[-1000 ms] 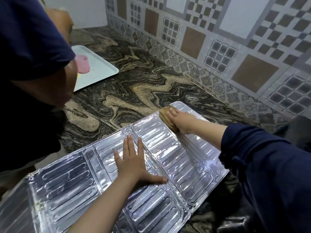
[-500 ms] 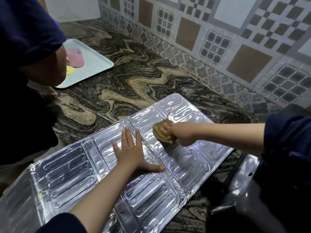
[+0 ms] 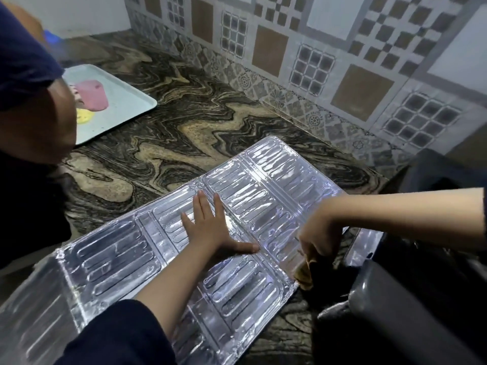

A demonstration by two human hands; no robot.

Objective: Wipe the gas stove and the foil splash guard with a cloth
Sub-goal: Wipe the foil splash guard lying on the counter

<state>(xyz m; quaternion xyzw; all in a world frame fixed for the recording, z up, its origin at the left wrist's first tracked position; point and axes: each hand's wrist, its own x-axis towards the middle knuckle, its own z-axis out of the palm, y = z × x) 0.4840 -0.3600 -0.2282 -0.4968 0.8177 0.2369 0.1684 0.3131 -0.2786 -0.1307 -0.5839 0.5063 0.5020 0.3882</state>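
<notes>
The foil splash guard (image 3: 253,185) lies flat on the marbled counter, its ribbed silver panels running from bottom left to upper right. My left hand (image 3: 210,227) presses flat on its middle panel, fingers spread. At the guard's near right edge my right hand (image 3: 320,237) grips a brown cloth (image 3: 304,275), which hangs off the foil's corner. The dark gas stove (image 3: 411,306) sits at the lower right, partly cut off by the frame.
A second person in a dark sleeve (image 3: 29,75) leans in at the left. A pale tray (image 3: 126,104) with a pink item (image 3: 92,98) and a yellow one lies on the counter (image 3: 210,122) at the back left. A patterned tile wall (image 3: 316,54) runs behind.
My right hand has dragged the cloth from the guard's far right panel down to its near right edge. The left hand stays pressed on the foil.
</notes>
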